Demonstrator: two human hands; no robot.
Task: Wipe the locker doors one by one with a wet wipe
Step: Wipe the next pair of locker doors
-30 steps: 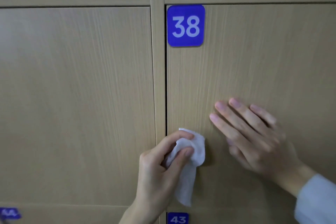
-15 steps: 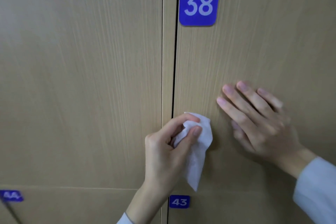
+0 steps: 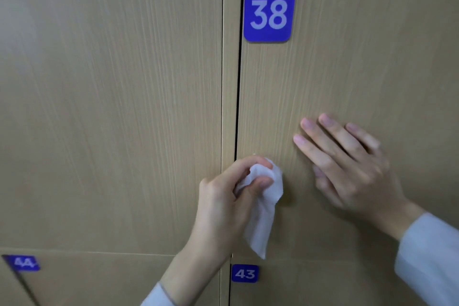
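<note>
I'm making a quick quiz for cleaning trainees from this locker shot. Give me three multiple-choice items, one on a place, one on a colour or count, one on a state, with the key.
1. Where does the right hand rest?
A. on the door numbered 38
B. on the door numbered 44
C. on the post between the doors

2. How many blue number plates can be seen?
A. one
B. two
C. three

3. What is the left hand doing?
A. lying flat and bare
B. pinching a white wet wipe
C. pulling a handle

Key:
1. A, its straight fingers lie flat on the door that bears the plate 38.
2. C, the plates 38, 43 and 44 show.
3. B, the fingers curl round the wet wipe, whose loose end hangs down.
</note>
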